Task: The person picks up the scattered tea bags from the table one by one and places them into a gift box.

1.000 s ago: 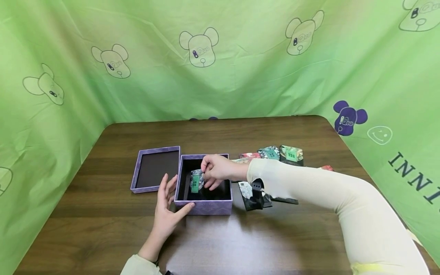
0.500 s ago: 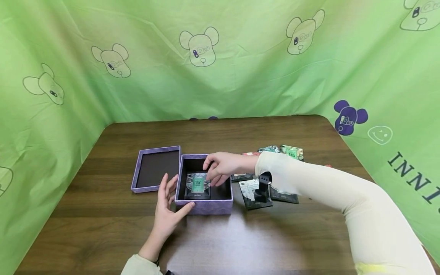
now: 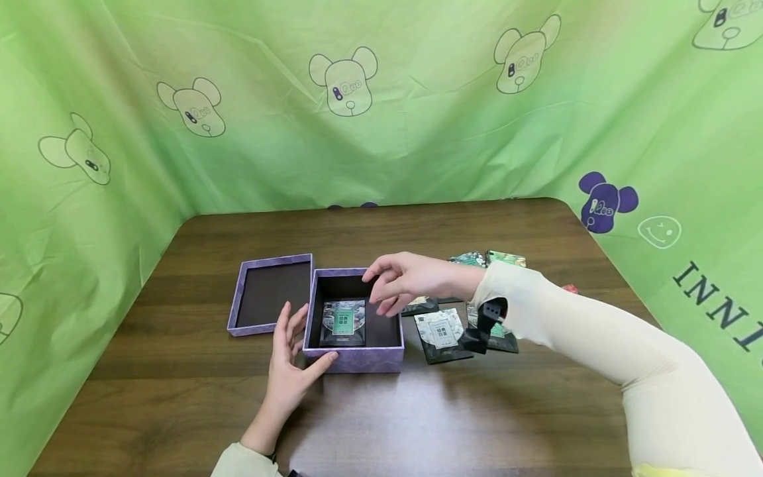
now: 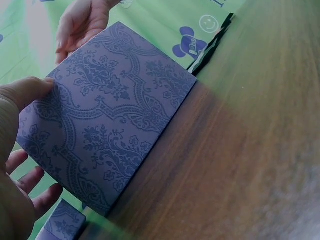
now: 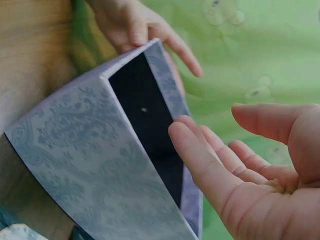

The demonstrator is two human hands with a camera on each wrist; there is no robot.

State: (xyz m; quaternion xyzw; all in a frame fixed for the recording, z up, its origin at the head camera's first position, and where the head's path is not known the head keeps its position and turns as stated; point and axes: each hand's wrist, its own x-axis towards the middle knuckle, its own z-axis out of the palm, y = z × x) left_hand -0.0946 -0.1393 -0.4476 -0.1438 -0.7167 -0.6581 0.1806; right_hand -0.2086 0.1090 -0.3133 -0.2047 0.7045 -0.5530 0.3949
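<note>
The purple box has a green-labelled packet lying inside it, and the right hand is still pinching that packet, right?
Not quite. The packet does lie inside the purple box, but the right hand is empty, fingers relaxed, above the box, as the head view shows. The left hand touches the box's front corner.

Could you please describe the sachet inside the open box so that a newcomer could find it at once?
On the brown table stands an open purple box, steadied by the left hand. The green-labelled sachet lies flat inside it; the other sachets lie outside, to its right.
</note>
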